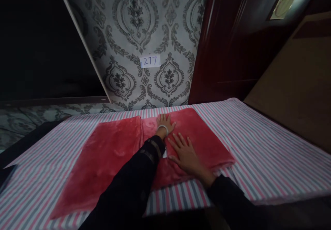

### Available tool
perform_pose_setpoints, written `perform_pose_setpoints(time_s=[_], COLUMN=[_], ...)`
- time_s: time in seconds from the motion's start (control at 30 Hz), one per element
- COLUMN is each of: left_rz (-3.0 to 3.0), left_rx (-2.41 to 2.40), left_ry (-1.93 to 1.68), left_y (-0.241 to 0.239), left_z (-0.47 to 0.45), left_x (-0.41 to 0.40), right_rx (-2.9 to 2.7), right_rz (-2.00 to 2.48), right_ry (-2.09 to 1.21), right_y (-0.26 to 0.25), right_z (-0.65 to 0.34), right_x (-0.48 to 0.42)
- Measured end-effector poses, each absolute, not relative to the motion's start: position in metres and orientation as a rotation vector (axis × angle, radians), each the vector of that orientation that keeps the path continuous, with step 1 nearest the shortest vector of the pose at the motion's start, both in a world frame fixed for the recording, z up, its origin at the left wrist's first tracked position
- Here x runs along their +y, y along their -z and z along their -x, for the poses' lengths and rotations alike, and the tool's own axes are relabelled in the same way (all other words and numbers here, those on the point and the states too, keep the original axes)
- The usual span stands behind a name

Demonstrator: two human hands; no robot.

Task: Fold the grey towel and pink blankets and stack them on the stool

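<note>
A red plush blanket [108,154] lies partly folded on the striped cloth, with thicker folded parts at left and right and a lower strip between them. My left hand [165,124] rests flat on its far middle part, fingers spread, a pale bracelet at the wrist. Closer to me, my right hand [186,156] presses flat on the right folded part, its fingers apart too. A small white tag [164,153] shows beside my left sleeve. My left forearm hides some of the blanket's middle.
The pink, grey and white striped cloth [258,147] covers the table. Behind it are patterned wallpaper with a paper label [150,61] reading 277, and a dark red wooden panel [232,51]. A large dark screen [46,44] hangs at left; a brown cardboard-like box [297,82] stands at right.
</note>
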State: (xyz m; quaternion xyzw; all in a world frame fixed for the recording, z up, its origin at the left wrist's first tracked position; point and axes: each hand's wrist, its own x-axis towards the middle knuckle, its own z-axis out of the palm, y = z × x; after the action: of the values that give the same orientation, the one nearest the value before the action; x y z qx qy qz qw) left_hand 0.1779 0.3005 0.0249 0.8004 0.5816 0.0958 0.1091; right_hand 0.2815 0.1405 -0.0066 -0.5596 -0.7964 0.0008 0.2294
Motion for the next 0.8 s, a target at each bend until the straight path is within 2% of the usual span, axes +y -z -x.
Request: perform_pose_setpoints(time_s=[0.1,0.27,0.47,0.63,0.8], left_rz=[-2.394,-2.419,-2.438,-2.472,-2.464], left_rx=[1.764,1.792,1.827,1.835,1.86], left_ry=[-0.189,-0.169,-0.13,-0.154,-0.136], left_y=[-0.01,-0.012,-0.015,-0.011,-0.006], left_z=[-0.173,-0.172,-0.172,-0.172,-0.173], left_x=[0.303,0.302,0.299,0.301,0.304], right_rx=[-2.287,-2.291,-2.462,-2.205,-2.156], right_rz=[1.557,1.6,1.496,1.785,2.072], right_ry=[0.018,-0.021,-0.374,-0.106,-0.014], right_y=[0.027,0.028,-0.005,-0.048,-0.016], right_z=[-0.273,-0.272,-0.306,-0.346,-0.359], right_x=[0.137,0.13,0.167,0.256,0.3])
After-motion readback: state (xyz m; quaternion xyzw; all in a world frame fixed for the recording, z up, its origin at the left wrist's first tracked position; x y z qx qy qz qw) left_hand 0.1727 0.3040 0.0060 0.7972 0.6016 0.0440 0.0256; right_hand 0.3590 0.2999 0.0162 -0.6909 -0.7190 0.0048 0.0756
